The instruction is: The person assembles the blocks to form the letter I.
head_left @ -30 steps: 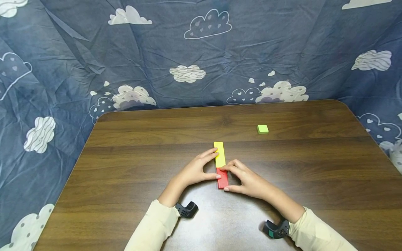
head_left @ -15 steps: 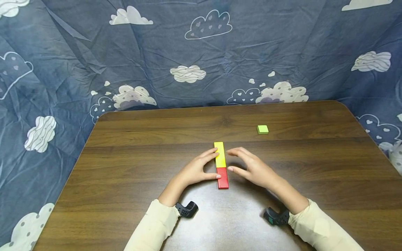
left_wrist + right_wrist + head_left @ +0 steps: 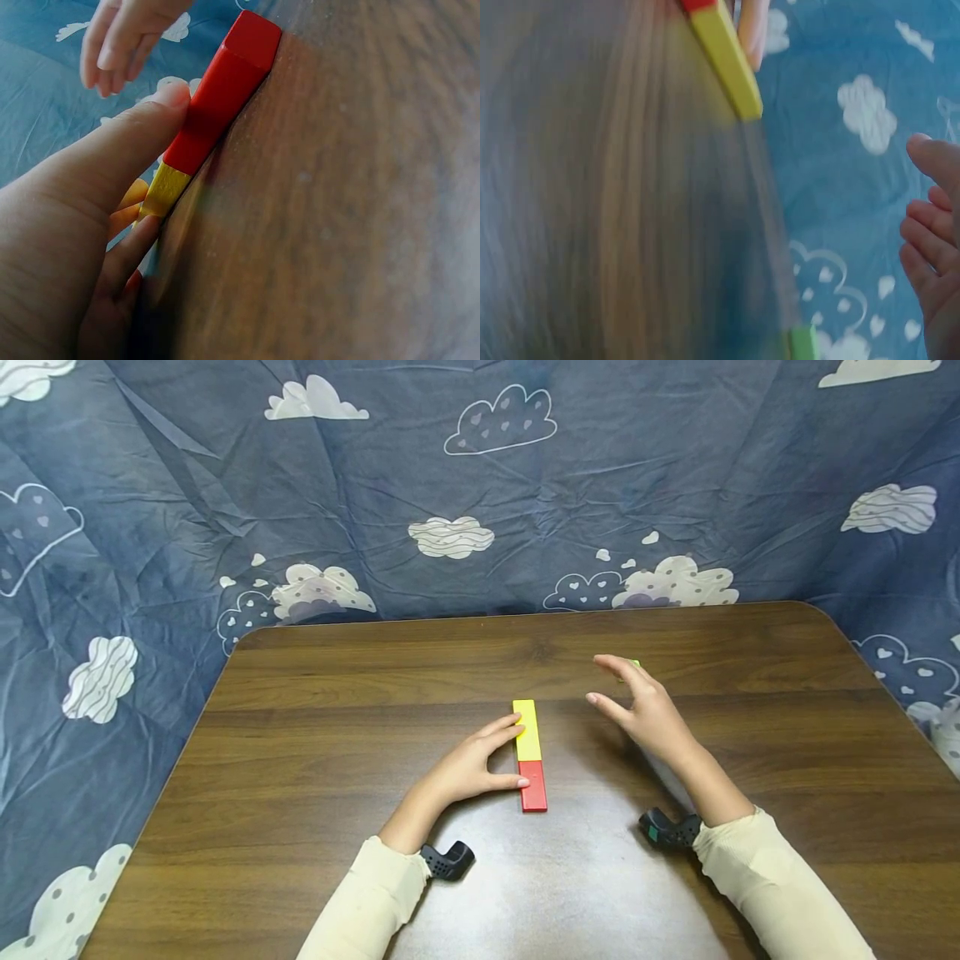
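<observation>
A yellow block [image 3: 529,745] and a red block [image 3: 535,798] lie end to end on the table, the yellow one farther away. My left hand [image 3: 471,767] rests against their left side, its fingertips on the yellow block and its thumb on the red one, fingers fairly straight. To the right of the row my right hand [image 3: 651,714] is raised over the table with nothing in it, thumb and fingers spread apart. In the head view it mostly covers a small green block [image 3: 804,343], which shows at the bottom of the right wrist view.
The brown wooden table [image 3: 360,677] has rounded far corners. Behind it hangs a blue cloth [image 3: 390,468] with white cloud prints. A black camera [image 3: 448,862] sits on the left wrist, and another black camera [image 3: 667,828] on the right.
My right hand has let go of the red block and moved away, up and right, to where it overlaps the green block. The left hand and the two joined blocks stay in place.
</observation>
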Demonstrator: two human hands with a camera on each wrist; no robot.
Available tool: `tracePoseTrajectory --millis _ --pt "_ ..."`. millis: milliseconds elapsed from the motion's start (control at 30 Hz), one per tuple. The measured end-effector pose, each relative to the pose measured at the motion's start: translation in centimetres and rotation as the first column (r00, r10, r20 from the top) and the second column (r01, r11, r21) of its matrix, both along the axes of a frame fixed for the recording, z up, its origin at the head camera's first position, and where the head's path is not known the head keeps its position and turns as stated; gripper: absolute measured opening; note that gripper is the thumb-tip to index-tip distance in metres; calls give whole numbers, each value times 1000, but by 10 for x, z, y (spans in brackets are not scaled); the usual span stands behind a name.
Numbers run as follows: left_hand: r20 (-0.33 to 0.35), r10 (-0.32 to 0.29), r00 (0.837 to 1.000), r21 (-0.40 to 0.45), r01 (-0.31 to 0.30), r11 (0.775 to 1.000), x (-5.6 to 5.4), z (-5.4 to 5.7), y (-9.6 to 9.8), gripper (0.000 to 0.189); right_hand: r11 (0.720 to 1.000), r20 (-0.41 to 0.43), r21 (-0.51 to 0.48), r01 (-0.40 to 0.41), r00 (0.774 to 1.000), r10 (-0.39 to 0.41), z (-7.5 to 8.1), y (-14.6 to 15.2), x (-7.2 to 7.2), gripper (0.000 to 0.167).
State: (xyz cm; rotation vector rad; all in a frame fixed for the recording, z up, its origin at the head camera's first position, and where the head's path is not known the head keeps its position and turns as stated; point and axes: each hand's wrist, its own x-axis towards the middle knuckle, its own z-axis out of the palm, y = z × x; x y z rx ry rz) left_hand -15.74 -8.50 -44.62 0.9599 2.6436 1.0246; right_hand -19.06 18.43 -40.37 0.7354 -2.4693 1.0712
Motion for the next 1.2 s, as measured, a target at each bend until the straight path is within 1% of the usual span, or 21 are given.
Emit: tracePoseTrajectory --millis 100,167,267,367,500,667,767,933,1000,1200 --pt "3 2 1000 -3 -2 1000 1 1 0 73 998 7 -10 65 998 -65 -9 10 -8 52" --pt "4 2 1000 -3 -2 1000 1 1 0 73 994 26 -14 110 994 -109 -14 16 -13 52" --pt "4 2 1000 -4 -2 1000 1 1 0 73 985 75 -23 174 982 -172 -22 24 -20 53" --pt "4 4 1000 -2 -4 1000 1 1 0 73 977 127 -29 213 970 -208 -27 31 -26 54" --pt "-1 6 1000 -5 -6 1000 0 -1 0 74 973 181 -11 231 957 -225 -34 37 -31 55" --pt "-1 5 1000 0 -5 1000 0 -1 0 74 969 263 52 241 933 -246 -42 42 -33 59" --pt "2 7 1000 0 -7 1000 0 -1 0 74 967 296 82 240 921 -254 -45 44 -35 60" --pt "3 7 1000 4 -7 1000 0 -1 -1 73 966 316 104 238 913 -259 -47 45 -37 59" --pt "2 6 1000 7 -6 1000 0 0 -1 73 966 313 95 239 914 -257 -48 45 -38 57" --pt "3 6 1000 6 -6 1000 0 0 0 73 962 293 78 261 917 -272 -49 44 -39 45"
